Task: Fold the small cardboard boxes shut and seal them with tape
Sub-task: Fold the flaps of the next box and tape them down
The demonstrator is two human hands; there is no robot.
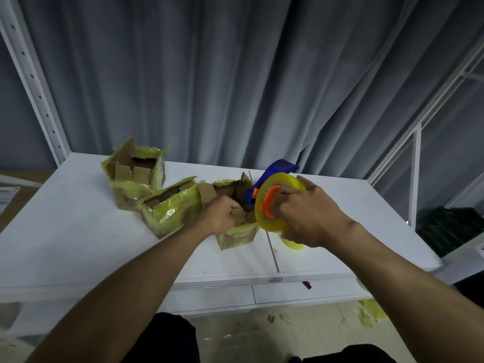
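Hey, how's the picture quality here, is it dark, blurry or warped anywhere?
Head view: dim, even light, no hard shadows; wide-angle warp tilts the shelf post at the left edge; the far box looks slightly smeared; the tape roll in the right hand shows only a soft sheen, no glare.

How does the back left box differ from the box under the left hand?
The back box stands free, touched by nothing; the front box is gripped by the left hand. The back box's flaps stand up and open; the front box's near flaps are pushed inward under the hand. The tape dispenser, in the right hand, is at the front box, far from the back box. Both are brown cardboard with yellowish tape.
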